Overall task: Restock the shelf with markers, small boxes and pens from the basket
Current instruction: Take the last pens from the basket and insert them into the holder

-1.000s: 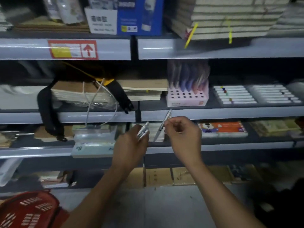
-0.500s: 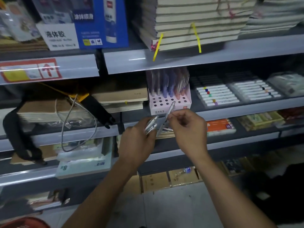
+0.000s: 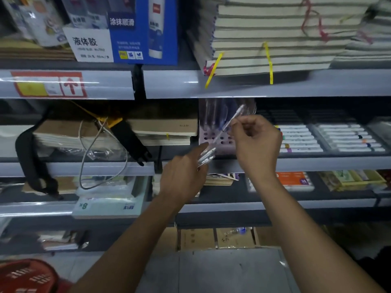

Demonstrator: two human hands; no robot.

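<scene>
The right hand [image 3: 257, 142] pinches a single clear pen [image 3: 229, 123] between thumb and fingertips, its grip closed on the barrel, the pen tilted with its upper end toward the top right and its lower tip just above the holes of the pink pen holder [image 3: 213, 140]. The left hand [image 3: 184, 176], just below and left of that holder, has its grip closed around a small bundle of clear pens [image 3: 206, 157] whose ends stick out toward the holder. More pens stand in the holder's back rows, blurred. The holder sits on the middle shelf [image 3: 317, 163]. Right of the holder lie trays of markers [image 3: 300, 138]. Left of it sit stacked brown notebooks [image 3: 165, 127]. Far below and left of the holder, the red basket [image 3: 27, 278] shows at the corner.
</scene>
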